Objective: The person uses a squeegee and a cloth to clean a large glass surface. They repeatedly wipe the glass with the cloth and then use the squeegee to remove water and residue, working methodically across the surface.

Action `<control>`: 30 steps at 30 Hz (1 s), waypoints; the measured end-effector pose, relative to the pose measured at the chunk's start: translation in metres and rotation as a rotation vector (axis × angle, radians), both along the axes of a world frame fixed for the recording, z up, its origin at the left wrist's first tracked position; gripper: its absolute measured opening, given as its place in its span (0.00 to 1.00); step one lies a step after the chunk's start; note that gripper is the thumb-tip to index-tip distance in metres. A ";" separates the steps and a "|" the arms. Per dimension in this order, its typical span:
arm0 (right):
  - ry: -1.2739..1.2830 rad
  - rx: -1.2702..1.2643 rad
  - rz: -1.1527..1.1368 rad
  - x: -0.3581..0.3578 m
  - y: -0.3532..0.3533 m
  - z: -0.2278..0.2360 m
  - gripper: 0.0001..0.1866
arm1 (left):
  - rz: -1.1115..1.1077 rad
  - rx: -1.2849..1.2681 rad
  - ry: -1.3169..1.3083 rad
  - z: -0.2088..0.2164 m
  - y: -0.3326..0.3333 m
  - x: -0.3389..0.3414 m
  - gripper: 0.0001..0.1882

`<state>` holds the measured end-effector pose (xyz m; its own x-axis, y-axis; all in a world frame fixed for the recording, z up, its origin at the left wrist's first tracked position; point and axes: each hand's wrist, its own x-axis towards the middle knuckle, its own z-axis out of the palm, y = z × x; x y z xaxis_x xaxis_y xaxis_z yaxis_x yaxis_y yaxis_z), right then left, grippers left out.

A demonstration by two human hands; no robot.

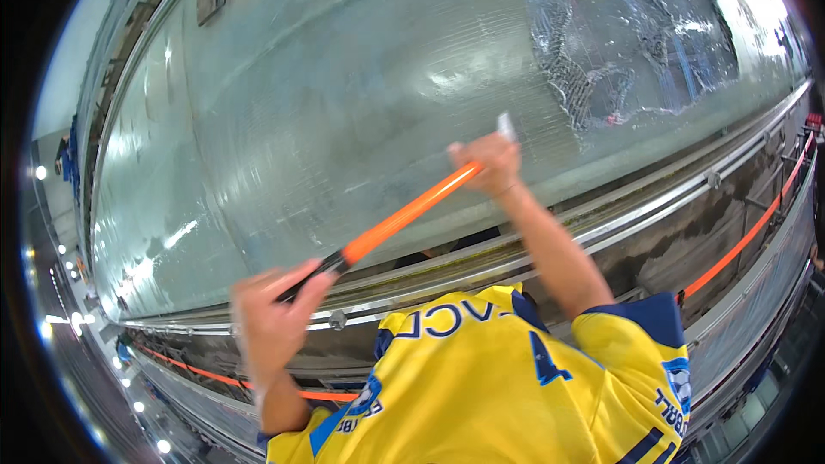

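Orange-handled scraper [404, 216], long and smooth, gripped by left hand [273, 320] and right hand [490, 163] fingers against ribbed, glossy panel [344, 94].

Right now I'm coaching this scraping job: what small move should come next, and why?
Probably draw the orange-handled scraper down and back across the plastic-covered panel. Both hands already have a grip on it: the right hand up by the pale blade, which seems to meet the sheet, and the left hand at the dark handle end. The crinkled film lies farther right.
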<state>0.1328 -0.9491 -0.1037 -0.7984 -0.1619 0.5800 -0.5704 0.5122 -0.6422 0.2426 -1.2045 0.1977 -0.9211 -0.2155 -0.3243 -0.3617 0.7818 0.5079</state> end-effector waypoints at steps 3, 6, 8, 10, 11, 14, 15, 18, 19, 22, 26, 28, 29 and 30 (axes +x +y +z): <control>-0.061 0.288 -0.008 -0.037 0.084 0.007 0.21 | -0.169 0.208 0.076 -0.036 0.043 -0.018 0.15; -0.028 0.325 -0.001 -0.034 0.059 0.002 0.22 | -0.094 0.228 0.137 -0.055 0.023 0.004 0.16; -0.034 0.246 0.019 -0.010 -0.002 0.006 0.22 | 0.017 0.192 0.117 -0.061 -0.027 0.039 0.15; -0.079 0.198 0.181 0.018 -0.083 0.007 0.22 | 0.343 0.215 -0.023 -0.058 -0.091 0.093 0.13; -0.120 0.119 0.312 0.037 -0.131 0.004 0.21 | 0.375 0.188 0.012 -0.047 -0.121 0.124 0.13; -0.170 0.122 0.668 0.090 -0.269 0.010 0.18 | 0.636 0.222 -0.058 -0.016 -0.197 0.223 0.12; -0.158 0.201 0.793 0.109 -0.314 0.010 0.18 | 0.743 0.175 -0.076 -0.006 -0.211 0.254 0.13; -0.180 0.376 1.070 0.150 -0.423 0.007 0.22 | 1.017 0.068 -0.168 0.015 -0.237 0.313 0.13; -0.205 0.358 1.128 0.150 -0.452 0.006 0.22 | 1.049 0.036 -0.119 0.007 -0.249 0.326 0.13; -0.234 0.366 1.225 0.132 -0.518 0.002 0.22 | 1.117 -0.043 0.016 -0.019 -0.289 0.326 0.12; -0.163 0.272 0.996 0.045 -0.576 -0.016 0.16 | 0.851 -0.184 -0.110 -0.009 -0.388 0.220 0.10; -0.104 0.167 0.807 -0.015 -0.587 -0.025 0.13 | 0.757 -0.291 -0.047 -0.004 -0.429 0.130 0.11; -0.105 0.120 0.709 -0.053 -0.583 -0.026 0.12 | 0.655 -0.283 -0.166 0.004 -0.452 0.080 0.10; -0.115 0.077 0.605 -0.088 -0.571 -0.027 0.11 | 0.712 -0.257 -0.151 0.003 -0.449 0.017 0.09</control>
